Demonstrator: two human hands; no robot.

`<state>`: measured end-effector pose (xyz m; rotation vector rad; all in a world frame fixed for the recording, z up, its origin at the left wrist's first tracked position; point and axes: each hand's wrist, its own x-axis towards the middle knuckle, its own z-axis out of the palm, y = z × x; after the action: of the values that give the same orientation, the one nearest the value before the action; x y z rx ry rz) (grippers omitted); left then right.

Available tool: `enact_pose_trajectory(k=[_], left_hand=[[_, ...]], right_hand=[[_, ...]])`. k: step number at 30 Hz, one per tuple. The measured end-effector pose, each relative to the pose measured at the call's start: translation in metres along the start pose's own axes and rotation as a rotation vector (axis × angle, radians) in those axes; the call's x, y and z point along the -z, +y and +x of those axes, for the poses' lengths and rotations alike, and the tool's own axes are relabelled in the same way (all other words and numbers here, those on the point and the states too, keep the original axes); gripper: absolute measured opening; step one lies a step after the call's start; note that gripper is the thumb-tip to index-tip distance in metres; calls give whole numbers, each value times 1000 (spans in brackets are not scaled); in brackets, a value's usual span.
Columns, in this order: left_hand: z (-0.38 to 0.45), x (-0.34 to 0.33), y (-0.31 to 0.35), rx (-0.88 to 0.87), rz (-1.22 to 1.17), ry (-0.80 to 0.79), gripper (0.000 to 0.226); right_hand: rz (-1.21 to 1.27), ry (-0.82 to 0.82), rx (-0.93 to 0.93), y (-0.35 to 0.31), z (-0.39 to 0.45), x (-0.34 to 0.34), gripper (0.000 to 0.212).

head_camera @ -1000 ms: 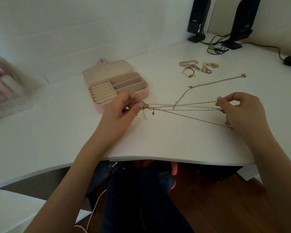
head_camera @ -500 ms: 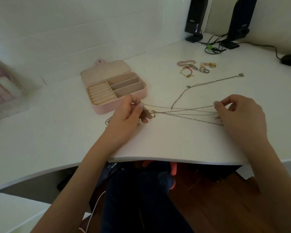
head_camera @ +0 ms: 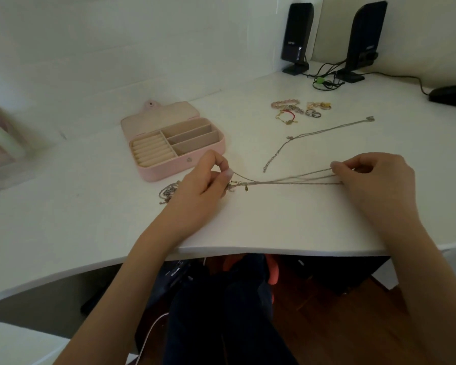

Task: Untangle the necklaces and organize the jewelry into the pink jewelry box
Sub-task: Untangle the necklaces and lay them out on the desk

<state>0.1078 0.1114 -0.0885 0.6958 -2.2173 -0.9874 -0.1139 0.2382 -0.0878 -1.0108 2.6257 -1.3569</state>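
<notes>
While two hands (head_camera: 203, 180) pinch, perhaps three chains (head_camera: 287, 180).

White desk (head_camera: 63, 219) w/ white wall (head_camera: 116, 48), wood floor (head_camera: 353, 325).

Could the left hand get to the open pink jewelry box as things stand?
Probably yes: the left hand sits just in front of the pink jewelry box, lid open, nothing between them. But it pinches the necklace chains, so it would have to release or carry them.

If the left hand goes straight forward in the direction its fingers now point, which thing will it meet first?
Most likely the pink jewelry box. The left hand, pinching the necklaces, points up and away toward the box's near front wall, with only bare desk between, though depth is hard to judge.
</notes>
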Motion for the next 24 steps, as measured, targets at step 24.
enact_pose_trajectory(k=[24], left_hand=[[-9, -4, 3, -49, 224, 141, 25]], right_hand=[[-191, 79, -4, -1, -2, -4, 20]])
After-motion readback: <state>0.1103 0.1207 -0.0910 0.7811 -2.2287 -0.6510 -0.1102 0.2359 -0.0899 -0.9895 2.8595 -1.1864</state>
